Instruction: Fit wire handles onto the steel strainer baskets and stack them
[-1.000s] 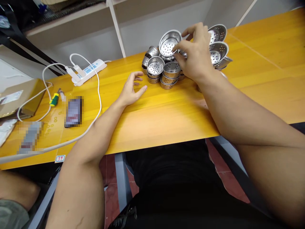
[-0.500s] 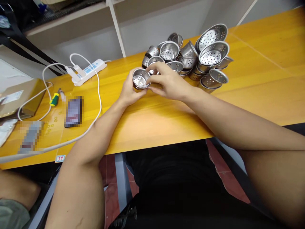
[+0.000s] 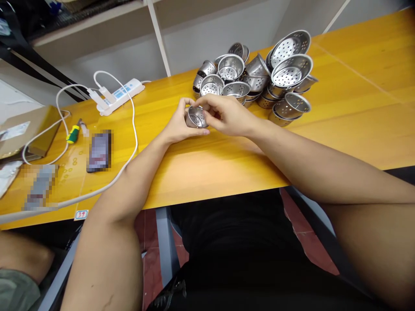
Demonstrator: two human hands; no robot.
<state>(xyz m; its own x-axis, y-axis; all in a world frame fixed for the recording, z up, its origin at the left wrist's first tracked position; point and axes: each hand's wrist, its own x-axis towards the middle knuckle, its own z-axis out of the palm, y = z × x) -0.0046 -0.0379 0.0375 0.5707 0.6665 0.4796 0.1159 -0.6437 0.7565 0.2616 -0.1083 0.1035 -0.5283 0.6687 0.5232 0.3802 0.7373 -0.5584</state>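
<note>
A small metal cup with holes (image 3: 196, 117) is held over the yellow table between my two hands, its opening tilted toward me. My left hand (image 3: 178, 125) wraps round its left side, thumb along the bottom. My right hand (image 3: 223, 114) grips the rim at the upper right with bent fingers and thumb. Just behind the hands stand more perforated metal cups, among them an upright one (image 3: 212, 85) and a wider one (image 3: 236, 90).
Stacked perforated bowls (image 3: 292, 71) stand at the back right. Left on the table (image 3: 207, 172) are a power strip (image 3: 121, 97) with white cables, a green-yellow screwdriver (image 3: 73, 134), two blurred devices and a cardboard box (image 3: 35, 129). Another person's leg shows at lower left.
The held cup has moved slightly right and down and is more tilted. My right hand has lowered and closed on its rim, uncovering the cups behind.
</note>
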